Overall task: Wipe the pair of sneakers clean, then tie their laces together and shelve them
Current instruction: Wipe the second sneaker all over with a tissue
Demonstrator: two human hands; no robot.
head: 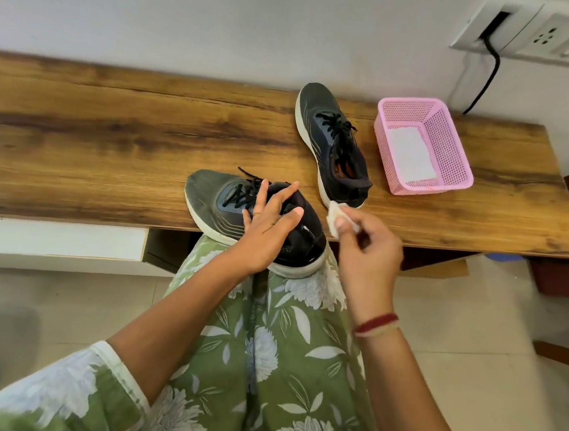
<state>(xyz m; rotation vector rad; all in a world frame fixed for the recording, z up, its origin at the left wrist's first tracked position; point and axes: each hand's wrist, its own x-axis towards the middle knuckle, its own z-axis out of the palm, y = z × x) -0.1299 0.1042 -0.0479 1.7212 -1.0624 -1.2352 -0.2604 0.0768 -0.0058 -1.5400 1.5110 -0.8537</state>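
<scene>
Head view: a wooden table [111, 138] runs across the frame against a white wall. The near sneaker [215, 202] lies at its front edge, toe toward nine o'clock, with its heel hanging past the edge over a lap in green flowered cloth [264, 351]. The left hand [268, 224] rests on this shoe with fingers spread wide and straight. It covers the shoe's opening, so how far the fingertips reach inside is unclear.

At three o'clock from it, the right hand [366, 243] pinches a small white wipe [334, 218] between thumb and fingertips. Most of the wipe is hidden in the hand.

The far sneaker [334, 144] lies at one o'clock from the near one, toe toward the wall, laces loose. Just beside it at three o'clock stands a pink basket [454, 151] with a white sheet [410, 154] inside. A wall socket [550, 35] at the top right is cut off by the frame.
</scene>
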